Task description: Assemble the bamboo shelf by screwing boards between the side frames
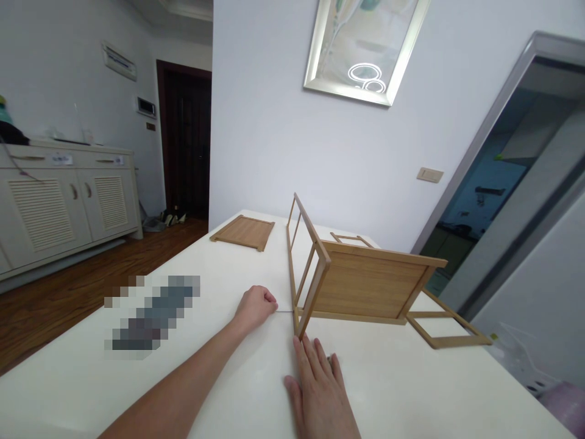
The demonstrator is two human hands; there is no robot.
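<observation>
My left hand (257,308) is closed, pinching one end of a hex key (286,311), which shows only as a thin dark line. Its far end meets the lower part of an upright wooden ladder-like frame (305,262). My right hand (320,384) lies with fingers outstretched on the table, fingertips touching that frame's near bottom corner. A wooden panel (365,280) stands on its edge, joined to the frame and running off to the right.
The white table (219,390) also carries a flat wooden panel (244,233) at the far left, another wooden frame (450,347) at right, and a pixelated object (153,314) at left. Behind the table rises a wall (256,122) with a framed picture (350,97).
</observation>
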